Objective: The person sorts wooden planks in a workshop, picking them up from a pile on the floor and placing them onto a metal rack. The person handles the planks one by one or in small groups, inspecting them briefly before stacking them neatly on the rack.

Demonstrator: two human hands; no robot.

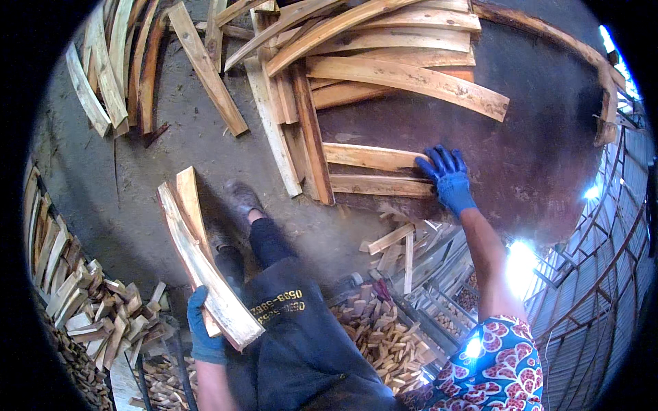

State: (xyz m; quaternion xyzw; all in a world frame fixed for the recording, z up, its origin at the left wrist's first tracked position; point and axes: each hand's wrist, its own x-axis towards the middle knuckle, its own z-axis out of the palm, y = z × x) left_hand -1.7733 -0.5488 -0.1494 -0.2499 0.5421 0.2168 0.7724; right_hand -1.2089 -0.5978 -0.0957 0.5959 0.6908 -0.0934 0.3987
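Note:
My left hand (204,334), in a blue work glove, is closed around two long wooden boards near their lower ends. The front one is a pale board (205,270) with a rough dark edge; behind it a narrower board (190,200) sticks out at the top. My right hand (449,179), also in a blue glove, has its fingers spread over the right end of a board (370,156) lying on a dark surface. Just below that, the end of another board (380,185) reaches close to the palm. The underside of the right hand is hidden.
Beyond my right hand lies a stack of boards (404,38), with several crossing a dark upright board (312,137). More boards (103,65) lie at the far left. Piles of short wood blocks (113,318) (384,339) stand low on both sides. A metal frame (439,308) is near the right arm.

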